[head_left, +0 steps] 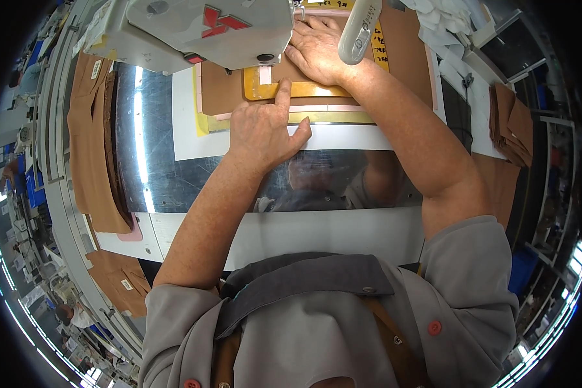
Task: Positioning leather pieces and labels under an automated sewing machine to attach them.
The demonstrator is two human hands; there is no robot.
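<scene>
My left hand [260,132] rests at the near edge of a yellow frame [329,91]. Its index finger reaches onto the frame, the thumb stands apart, and the other fingers look bent under. Farther up and to the right, my right hand [318,55] lies with fingers spread on brown fabric [404,45] inside and beside the frame. A small white patch [265,75] shows at the frame's left end. Beneath are a pale yellow template edge [329,118] and a white sheet [194,139]. Neither hand grips anything that I can see.
A grey sewing machine head [200,32] overhangs the work, with a light grey lever-like part [360,32] near my right hand. Brown fabric pieces [90,149] hang at the left, and folded ones [511,123] lie at the right. A shiny metal plate [219,184] is nearer me.
</scene>
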